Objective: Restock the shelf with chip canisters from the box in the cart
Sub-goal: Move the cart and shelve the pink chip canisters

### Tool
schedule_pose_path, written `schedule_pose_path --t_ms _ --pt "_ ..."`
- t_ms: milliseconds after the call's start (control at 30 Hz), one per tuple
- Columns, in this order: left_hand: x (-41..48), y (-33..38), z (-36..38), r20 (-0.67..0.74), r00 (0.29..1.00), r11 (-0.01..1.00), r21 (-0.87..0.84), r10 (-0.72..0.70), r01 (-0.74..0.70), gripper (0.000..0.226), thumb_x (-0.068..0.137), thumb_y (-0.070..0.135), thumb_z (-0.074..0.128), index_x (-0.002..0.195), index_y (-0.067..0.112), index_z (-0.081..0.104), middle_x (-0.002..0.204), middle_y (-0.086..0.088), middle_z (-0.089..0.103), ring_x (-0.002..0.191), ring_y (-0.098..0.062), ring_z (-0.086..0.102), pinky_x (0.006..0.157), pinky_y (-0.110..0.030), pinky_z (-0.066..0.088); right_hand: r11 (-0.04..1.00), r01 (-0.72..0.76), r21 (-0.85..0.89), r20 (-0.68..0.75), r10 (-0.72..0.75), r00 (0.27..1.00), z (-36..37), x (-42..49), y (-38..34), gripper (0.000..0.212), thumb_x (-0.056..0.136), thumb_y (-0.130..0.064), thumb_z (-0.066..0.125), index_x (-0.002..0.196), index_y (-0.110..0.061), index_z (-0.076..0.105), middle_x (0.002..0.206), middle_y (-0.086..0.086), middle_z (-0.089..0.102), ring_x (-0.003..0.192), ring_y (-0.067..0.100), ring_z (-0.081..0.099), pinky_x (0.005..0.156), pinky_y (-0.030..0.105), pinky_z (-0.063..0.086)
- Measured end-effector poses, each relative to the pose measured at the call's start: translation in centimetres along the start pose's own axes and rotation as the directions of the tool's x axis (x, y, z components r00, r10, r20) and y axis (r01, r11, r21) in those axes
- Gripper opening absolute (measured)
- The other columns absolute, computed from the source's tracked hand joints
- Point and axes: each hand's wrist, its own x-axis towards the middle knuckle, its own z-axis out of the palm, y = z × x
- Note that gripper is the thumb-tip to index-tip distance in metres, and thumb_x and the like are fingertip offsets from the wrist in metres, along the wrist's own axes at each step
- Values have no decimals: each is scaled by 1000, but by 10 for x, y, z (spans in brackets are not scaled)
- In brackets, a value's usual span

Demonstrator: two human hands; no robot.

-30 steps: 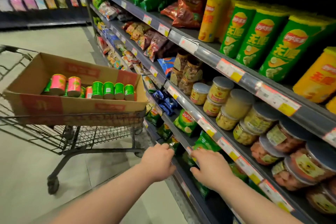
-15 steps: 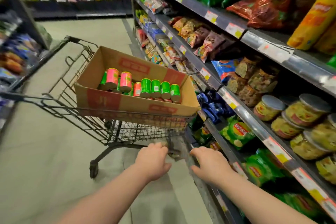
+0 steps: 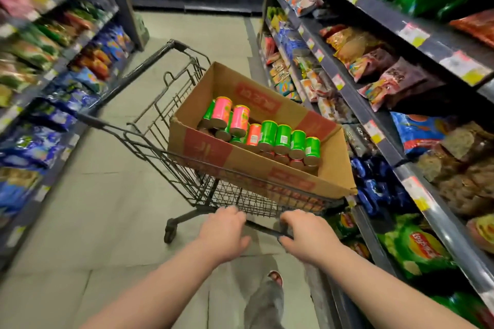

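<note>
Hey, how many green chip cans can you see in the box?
4 in plain view, side by side in the right half of the box: first green can, second, third, fourth. Green slivers beside the pink cans hint at more; others may be hidden below.

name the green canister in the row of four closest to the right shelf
The green canister at the row's right end, by the empty corner of the box; the other three lie left of it, nearer the pink canisters.
</note>
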Motion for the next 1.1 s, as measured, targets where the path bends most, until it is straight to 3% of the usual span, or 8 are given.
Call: schedule_pose_path --t_ms 200,633,767,1100 --pt "49 -25 -27 8 994 993 27 -111 111 43 90 47 49 121 17 51 124 -4 49 117 -25 48 94 -38 43 995 100 -6 15 -100 995 -26 72 8 40 88 -39 50 125 -26 51 126 0 56 116 25 53 96 36 45" --pt "178 -20 -76 -37 987 987 -29 -159 158 44 90 48 48 124 20 52 121 0 51 112 -21 50 92 -38 48 990 141 1 44 -141 989 -80 195 79 45 89 -37 52 132 -26 47 136 1 51 125 24 48 102 34 40" --pt "198 -31 -82 -43 982 981 -70 -185 182 42 90 46 48 125 23 52 122 3 52 111 -17 51 91 -36 49 990 141 14 67 -141 988 -82 220 84 44 88 -37 54 130 -26 49 132 2 53 120 25 52 98 35 42" --pt "269 -89 -104 8 982 982 25 -190 190 42 87 44 51 123 22 51 123 1 51 113 -21 50 89 -35 48 996 75 57 85 -79 993 -90 294 75 37 88 -36 52 122 -21 52 124 5 58 113 27 56 89 35 46"
